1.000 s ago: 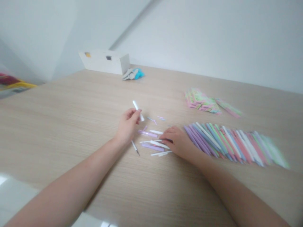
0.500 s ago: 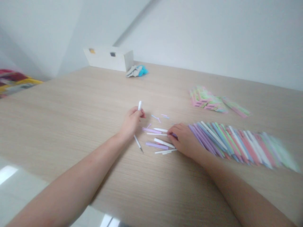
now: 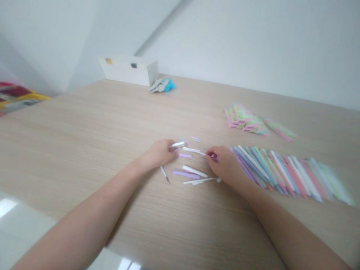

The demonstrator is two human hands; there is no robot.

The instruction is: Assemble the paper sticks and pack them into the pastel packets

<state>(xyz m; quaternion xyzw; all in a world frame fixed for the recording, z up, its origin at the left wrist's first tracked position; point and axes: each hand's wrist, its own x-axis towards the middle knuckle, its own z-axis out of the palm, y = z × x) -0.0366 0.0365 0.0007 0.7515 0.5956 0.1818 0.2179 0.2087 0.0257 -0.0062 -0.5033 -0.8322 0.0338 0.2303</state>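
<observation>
My left hand (image 3: 161,153) is closed on a white pen barrel (image 3: 178,144), its end pointing right. My right hand (image 3: 225,163) pinches the end of a thin white stick (image 3: 200,152) that looks like a pen refill; something purple shows at its fingers, blurred. Between and below the hands lie a purple tube (image 3: 185,174), a white tube (image 3: 195,171) and thin white sticks (image 3: 198,182). A slim white piece with a dark tip (image 3: 165,175) lies under my left wrist. Small purple bits (image 3: 196,139) rest just beyond the hands.
A long slanted row of coloured pens (image 3: 292,172) lies right of my right hand. Behind it are pink-and-green printed packets (image 3: 244,120). A white box (image 3: 126,71) and a crumpled grey-and-blue item (image 3: 163,85) stand at the back. The table's (image 3: 84,123) near edge is lower left.
My left hand has lowered the white barrel from upright to nearly level and moved it right. My right hand has shifted slightly right, lifting the thin white stick.
</observation>
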